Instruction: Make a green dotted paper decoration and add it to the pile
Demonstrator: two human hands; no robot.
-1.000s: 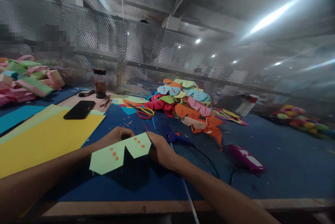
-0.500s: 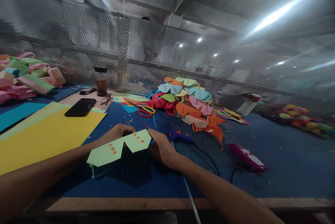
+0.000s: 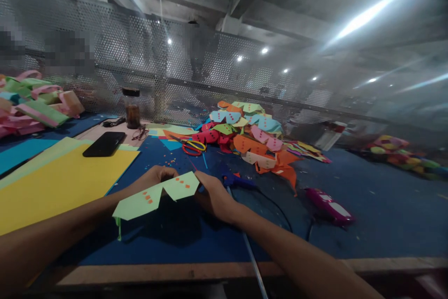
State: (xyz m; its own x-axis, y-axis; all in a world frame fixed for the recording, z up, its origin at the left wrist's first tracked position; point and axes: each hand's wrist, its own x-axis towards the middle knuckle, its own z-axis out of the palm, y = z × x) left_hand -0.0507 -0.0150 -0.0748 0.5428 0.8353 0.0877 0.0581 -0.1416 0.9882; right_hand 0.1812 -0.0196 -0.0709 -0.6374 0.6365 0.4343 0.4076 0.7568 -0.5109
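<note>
Both of my hands hold one light green folded paper piece (image 3: pixel 157 195) with small orange squares stuck on it, just above the blue table top (image 3: pixel 367 229). My left hand (image 3: pixel 154 178) grips its upper middle from behind, fingers curled. My right hand (image 3: pixel 212 195) pinches its right end. A thin green strip hangs from the piece's lower left corner.
A pile of coloured paper pieces (image 3: pixel 250 138) lies beyond my hands, with red and yellow scissors (image 3: pixel 192 146) to its left. A blue glue gun (image 3: pixel 238 180) and a magenta tool (image 3: pixel 329 205) lie to the right. Yellow sheets (image 3: pixel 59 182), a black phone (image 3: pixel 104 144) and a jar (image 3: pixel 132 107) are at the left.
The green paper piece has tilted flatter and dropped slightly, its left end swinging lower. Both hands kept their grip in nearly the same place.
</note>
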